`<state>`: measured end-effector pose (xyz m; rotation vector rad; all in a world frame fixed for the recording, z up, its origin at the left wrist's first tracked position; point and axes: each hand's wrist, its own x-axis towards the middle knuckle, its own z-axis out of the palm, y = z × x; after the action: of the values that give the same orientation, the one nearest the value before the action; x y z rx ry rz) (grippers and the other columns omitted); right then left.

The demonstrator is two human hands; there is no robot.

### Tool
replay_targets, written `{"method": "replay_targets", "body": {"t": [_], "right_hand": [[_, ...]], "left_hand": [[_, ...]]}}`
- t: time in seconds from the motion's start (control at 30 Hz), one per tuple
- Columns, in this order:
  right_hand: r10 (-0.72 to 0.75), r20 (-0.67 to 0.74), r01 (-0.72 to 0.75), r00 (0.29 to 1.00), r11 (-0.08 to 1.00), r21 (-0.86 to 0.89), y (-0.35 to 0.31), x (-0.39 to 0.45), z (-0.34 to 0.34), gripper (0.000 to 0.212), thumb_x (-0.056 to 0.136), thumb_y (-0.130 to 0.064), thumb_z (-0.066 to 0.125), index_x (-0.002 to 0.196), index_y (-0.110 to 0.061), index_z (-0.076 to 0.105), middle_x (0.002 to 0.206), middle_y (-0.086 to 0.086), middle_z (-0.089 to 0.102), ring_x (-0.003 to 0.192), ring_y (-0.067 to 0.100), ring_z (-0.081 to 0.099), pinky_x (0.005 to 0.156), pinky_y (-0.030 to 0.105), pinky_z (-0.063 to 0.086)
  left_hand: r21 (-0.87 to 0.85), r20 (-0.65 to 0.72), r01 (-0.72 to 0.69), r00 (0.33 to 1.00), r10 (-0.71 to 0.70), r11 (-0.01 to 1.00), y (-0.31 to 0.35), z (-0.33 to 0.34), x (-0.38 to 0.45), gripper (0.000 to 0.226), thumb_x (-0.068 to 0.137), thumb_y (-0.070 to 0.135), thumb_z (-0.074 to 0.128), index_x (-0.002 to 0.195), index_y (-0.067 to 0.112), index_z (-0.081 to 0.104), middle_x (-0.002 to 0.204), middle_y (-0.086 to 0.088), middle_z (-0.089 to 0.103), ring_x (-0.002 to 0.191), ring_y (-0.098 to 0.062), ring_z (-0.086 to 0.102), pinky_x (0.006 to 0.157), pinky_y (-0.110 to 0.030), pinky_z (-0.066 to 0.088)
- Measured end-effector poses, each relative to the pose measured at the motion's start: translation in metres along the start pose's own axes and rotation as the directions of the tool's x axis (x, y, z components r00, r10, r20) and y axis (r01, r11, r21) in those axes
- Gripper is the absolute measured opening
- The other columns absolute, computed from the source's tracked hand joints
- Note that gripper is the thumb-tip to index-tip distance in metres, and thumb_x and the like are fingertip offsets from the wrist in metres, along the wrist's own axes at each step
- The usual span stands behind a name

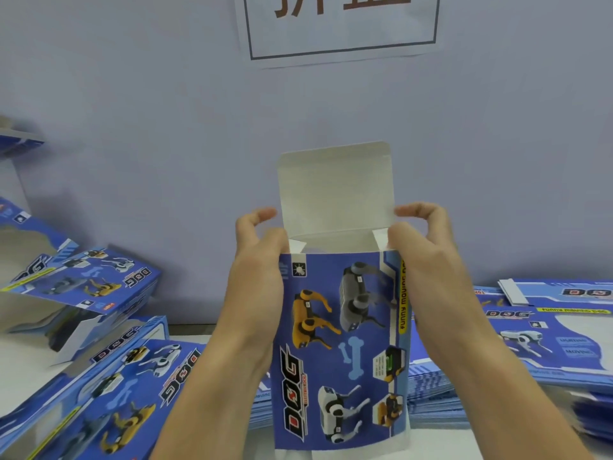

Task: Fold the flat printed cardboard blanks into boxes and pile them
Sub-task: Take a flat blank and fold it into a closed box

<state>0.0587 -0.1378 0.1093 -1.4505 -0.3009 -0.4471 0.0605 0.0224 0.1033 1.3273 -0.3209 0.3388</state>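
Two bare hands on one half-formed box (338,346), held upright at centre above the desk (20,363). Left hand (255,280) clasped on the box's left wall, fingers (262,215) curled over the top left corner beside the small left dust flap (296,246). Right hand (428,263) clasped on the right wall, fingers (411,210) hooked in at the top right corner by the right dust flap (380,237). Both hands grasping the box. Top end open, white lid flap (335,187) standing straight up, plain white inside. Blue printed front turned to the camera, with "DOG" lettering and robot-dog pictures running sideways. Low on the left, several folded boxes (109,386) in the same print, lying tumbled and overlapping, one (89,277) propped tilted on top of the others. To the right, and behind the held box, a thick stack of flat blanks (544,340) resting on the desk, a loose blank's white flap (512,292) poking up at the stack's far edge. Behind, a pale wall (149,127) with a white paper sign (341,28), large characters cut off by the top edge.
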Motion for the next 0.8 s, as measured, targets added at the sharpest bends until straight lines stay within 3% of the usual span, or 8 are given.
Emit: {"method": "replay_targets", "body": {"t": [0.13, 0.3, 0.37, 0.47, 0.53, 0.63, 0.7, 0.8], "right_hand": [[-0.017, 0.099, 0.004, 0.995, 0.991, 0.132, -0.004, -0.001, 0.000, 0.043, 0.081, -0.022, 0.046, 0.117, -0.035, 0.064, 0.048, -0.010, 0.032, 0.040, 0.007, 0.033, 0.037, 0.018, 0.038], [-0.105, 0.044, 0.104, 0.993, 0.994, 0.034, 0.002, 0.001, -0.002, 0.020, 0.080, -0.025, 0.041, 0.079, -0.030, 0.060, 0.065, 0.004, 0.047, 0.056, 0.024, 0.046, 0.052, 0.037, 0.043], [-0.160, 0.015, 0.159, 0.987, 0.987, 0.035, 0.006, -0.003, -0.002, 0.025, 0.084, -0.031, 0.038, 0.077, -0.025, 0.061, 0.076, 0.008, 0.057, 0.067, 0.030, 0.056, 0.057, 0.041, 0.048], [-0.093, 0.077, 0.069, 0.993, 0.961, 0.268, 0.005, -0.007, -0.003, 0.044, 0.087, -0.048, 0.038, 0.085, -0.017, 0.069, 0.086, 0.008, 0.067, 0.079, 0.023, 0.063, 0.068, 0.033, 0.052], [-0.054, 0.094, 0.036, 0.994, 0.983, 0.181, -0.001, -0.001, 0.001, 0.046, 0.089, -0.053, 0.049, 0.088, -0.011, 0.069, 0.081, 0.010, 0.064, 0.076, 0.025, 0.064, 0.066, 0.022, 0.052], [-0.095, 0.128, 0.072, 0.987, 0.982, 0.177, 0.000, 0.001, -0.007, 0.021, 0.095, -0.023, 0.055, 0.087, -0.005, 0.061, 0.094, 0.021, 0.069, 0.071, 0.007, 0.070, 0.055, 0.003, 0.042], [-0.064, 0.139, 0.038, 0.988, 0.983, 0.177, 0.000, 0.002, 0.000, 0.012, 0.092, -0.022, 0.056, 0.092, -0.010, 0.058, 0.076, 0.011, 0.070, 0.065, 0.012, 0.071, 0.055, 0.019, 0.054], [-0.097, 0.129, 0.068, 0.987, 0.975, 0.213, 0.004, -0.008, -0.002, 0.025, 0.084, -0.037, 0.057, 0.101, -0.018, 0.061, 0.085, 0.014, 0.069, 0.073, 0.026, 0.073, 0.053, 0.032, 0.057]], "left_hand": [[-0.023, 0.027, -0.004, 1.000, 0.005, 1.000, -0.001, 0.005, 0.001, 0.036, 0.100, 0.020, 0.036, 0.117, 0.049, 0.050, 0.050, 0.009, 0.058, 0.044, -0.012, 0.062, 0.043, -0.027, 0.052], [0.014, 0.026, -0.112, 0.993, 0.112, 0.994, 0.001, 0.011, -0.001, 0.043, 0.101, 0.013, 0.034, 0.067, 0.034, 0.052, 0.054, 0.005, 0.050, 0.043, -0.011, 0.053, 0.044, -0.026, 0.042], [-0.005, -0.025, -0.169, 0.985, 0.169, 0.986, -0.002, 0.010, -0.002, 0.034, 0.100, 0.019, 0.035, 0.073, 0.023, 0.055, 0.066, -0.007, 0.055, 0.055, -0.018, 0.058, 0.052, -0.031, 0.044], [-0.123, -0.036, -0.147, 0.989, 0.144, 0.981, -0.004, 0.008, -0.005, 0.044, 0.096, 0.040, 0.035, 0.086, 0.005, 0.059, 0.073, -0.014, 0.066, 0.061, -0.023, 0.067, 0.050, -0.029, 0.051], [-0.150, -0.012, -0.103, 0.995, 0.102, 0.983, -0.004, 0.008, -0.006, 0.051, 0.087, 0.055, 0.043, 0.087, 0.006, 0.059, 0.073, -0.015, 0.068, 0.061, -0.023, 0.069, 0.050, -0.029, 0.053], [-0.054, 0.051, -0.129, 0.990, 0.131, 0.990, -0.005, 0.008, -0.002, 0.033, 0.082, 0.046, 0.056, 0.089, 0.014, 0.053, 0.068, 0.000, 0.064, 0.060, -0.018, 0.069, 0.051, -0.027, 0.052], [-0.042, 0.066, -0.127, 0.989, 0.129, 0.991, -0.007, 0.008, -0.001, 0.019, 0.082, 0.042, 0.058, 0.091, 0.026, 0.054, 0.072, -0.001, 0.067, 0.068, -0.022, 0.073, 0.052, -0.029, 0.054], [-0.053, 0.042, -0.152, 0.987, 0.155, 0.987, -0.007, 0.007, -0.001, 0.015, 0.084, 0.044, 0.059, 0.093, 0.032, 0.058, 0.081, -0.004, 0.071, 0.074, -0.027, 0.075, 0.054, -0.032, 0.057]]}}
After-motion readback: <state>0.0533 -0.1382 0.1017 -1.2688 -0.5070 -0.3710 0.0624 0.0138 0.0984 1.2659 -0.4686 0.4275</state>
